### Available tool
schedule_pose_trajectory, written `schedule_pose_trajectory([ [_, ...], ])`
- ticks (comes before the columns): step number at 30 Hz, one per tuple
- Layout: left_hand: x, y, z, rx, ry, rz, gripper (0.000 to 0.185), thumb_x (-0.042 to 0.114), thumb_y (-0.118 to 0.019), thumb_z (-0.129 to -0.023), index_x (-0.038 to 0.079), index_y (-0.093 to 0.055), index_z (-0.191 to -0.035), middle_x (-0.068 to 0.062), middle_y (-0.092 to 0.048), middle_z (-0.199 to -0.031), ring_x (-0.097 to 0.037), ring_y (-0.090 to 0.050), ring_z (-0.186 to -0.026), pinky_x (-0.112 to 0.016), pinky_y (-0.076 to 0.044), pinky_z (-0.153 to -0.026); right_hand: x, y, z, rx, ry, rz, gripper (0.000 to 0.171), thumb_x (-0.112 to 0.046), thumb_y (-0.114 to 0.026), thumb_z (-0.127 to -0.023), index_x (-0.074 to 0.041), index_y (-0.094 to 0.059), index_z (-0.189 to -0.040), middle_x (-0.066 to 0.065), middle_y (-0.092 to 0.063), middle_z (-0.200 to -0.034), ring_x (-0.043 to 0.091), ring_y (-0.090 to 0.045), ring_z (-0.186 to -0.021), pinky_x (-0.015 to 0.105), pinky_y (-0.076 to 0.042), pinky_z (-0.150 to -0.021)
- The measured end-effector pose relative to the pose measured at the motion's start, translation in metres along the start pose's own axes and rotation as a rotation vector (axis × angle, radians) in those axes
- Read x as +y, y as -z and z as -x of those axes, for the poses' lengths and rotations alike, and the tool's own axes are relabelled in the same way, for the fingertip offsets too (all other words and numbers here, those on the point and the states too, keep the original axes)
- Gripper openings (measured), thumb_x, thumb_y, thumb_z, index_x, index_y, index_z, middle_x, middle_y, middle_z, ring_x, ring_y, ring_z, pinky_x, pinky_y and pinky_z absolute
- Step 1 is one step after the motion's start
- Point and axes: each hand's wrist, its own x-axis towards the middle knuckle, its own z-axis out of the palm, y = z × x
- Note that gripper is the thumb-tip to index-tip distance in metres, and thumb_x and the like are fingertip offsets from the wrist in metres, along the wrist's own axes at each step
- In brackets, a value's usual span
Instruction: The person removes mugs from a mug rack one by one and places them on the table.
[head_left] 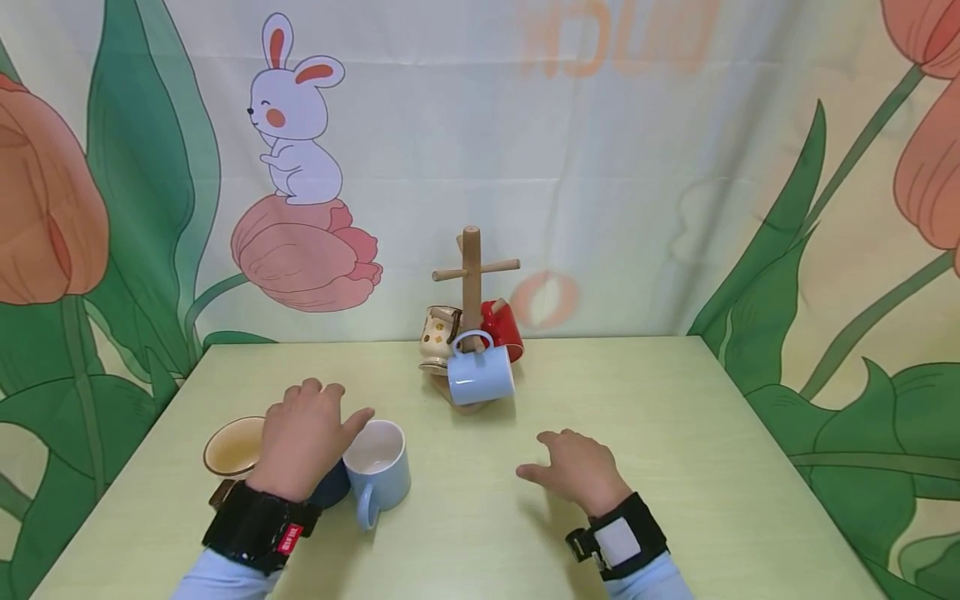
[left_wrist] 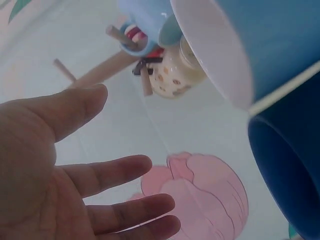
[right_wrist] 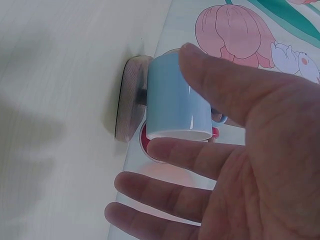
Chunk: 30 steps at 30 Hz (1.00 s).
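The left hand (head_left: 303, 437) hovers palm down over a cluster of mugs at the near left of the pale green table (head_left: 675, 433), its fingers spread and relaxed, holding nothing; the wrist view shows the open palm and straight fingers (left_wrist: 110, 172) apart from the mugs. Just under and beside it stand a light blue mug (head_left: 378, 471) with a white inside, upright with its handle toward the person, a dark blue mug (head_left: 332, 489) mostly hidden beneath the wrist, and a cream mug (head_left: 231, 447) on the left. The right hand (head_left: 577, 468) rests low over the bare tabletop, well apart from the mugs, fingers loosely spread and empty. At the far middle stands a wooden mug tree (head_left: 471, 279), carrying another light blue mug (head_left: 480, 373), a red mug (head_left: 502, 327) and a spotted cream mug (head_left: 437, 337) on its lower pegs.
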Motion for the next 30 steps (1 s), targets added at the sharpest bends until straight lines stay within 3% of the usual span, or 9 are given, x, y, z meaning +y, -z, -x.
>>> schedule_pose_trajectory([
  [5, 0.019, -0.003, -0.013, -0.022, -0.058, -0.033, 0.050, 0.043, -0.070, -0.090, -0.004, -0.068, -0.110, -0.025, -0.062, -0.099, -0.041, -0.059, -0.091, -0.055, -0.052, -0.073, -0.001, 0.002, -0.002, 0.017, 0.008, 0.005, 0.061, -0.050, -0.073, -0.085, -0.005, -0.066, -0.126, 0.014, -0.069, -0.115, 0.032, -0.064, -0.105, 0.050, -0.053, -0.080],
  [8, 0.027, -0.004, -0.023, -0.072, -0.076, -0.047, 0.051, 0.045, -0.069, -0.091, -0.002, -0.068, -0.112, -0.024, -0.062, -0.101, -0.040, -0.060, -0.094, -0.055, -0.052, -0.075, -0.002, 0.004, -0.003, 0.024, 0.015, 0.019, 0.062, -0.051, -0.072, -0.085, -0.005, -0.066, -0.126, 0.014, -0.069, -0.115, 0.032, -0.064, -0.105, 0.050, -0.053, -0.080],
  [12, 0.035, -0.004, -0.036, -0.141, -0.108, -0.047, 0.051, 0.045, -0.067, -0.092, -0.001, -0.066, -0.115, -0.022, -0.061, -0.102, -0.039, -0.060, -0.094, -0.054, -0.052, -0.076, -0.003, 0.008, -0.004, 0.032, 0.027, 0.037, 0.061, -0.051, -0.072, -0.085, -0.005, -0.066, -0.125, 0.013, -0.069, -0.113, 0.032, -0.065, -0.103, 0.050, -0.053, -0.078],
  [16, 0.041, -0.003, -0.050, -0.156, -0.138, -0.043, 0.049, 0.044, -0.067, -0.092, -0.001, -0.066, -0.111, -0.020, -0.061, -0.098, -0.039, -0.061, -0.092, -0.053, -0.052, -0.073, -0.005, 0.014, -0.008, 0.051, 0.036, 0.055, 0.060, -0.051, -0.072, -0.085, -0.005, -0.067, -0.124, 0.012, -0.070, -0.110, 0.031, -0.066, -0.099, 0.049, -0.054, -0.075],
  [22, 0.050, -0.009, -0.072, -0.176, -0.126, -0.040, 0.047, 0.041, -0.066, -0.092, -0.002, -0.066, -0.113, -0.021, -0.062, -0.100, -0.039, -0.062, -0.093, -0.052, -0.054, -0.072, -0.014, 0.026, -0.020, 0.118, 0.059, 0.124, 0.054, -0.050, -0.073, -0.085, -0.007, -0.070, -0.118, 0.010, -0.071, -0.102, 0.030, -0.068, -0.087, 0.046, -0.054, -0.067],
  [30, 0.062, -0.020, -0.101, -0.178, -0.096, -0.058, 0.049, 0.040, -0.068, -0.091, -0.001, -0.066, -0.116, -0.020, -0.062, -0.101, -0.037, -0.062, -0.095, -0.051, -0.054, -0.074, -0.030, 0.043, -0.044, 0.222, 0.076, 0.174, 0.038, -0.048, -0.072, -0.087, -0.010, -0.071, -0.094, 0.003, -0.061, -0.070, 0.023, -0.060, -0.062, 0.038, -0.047, -0.051],
])
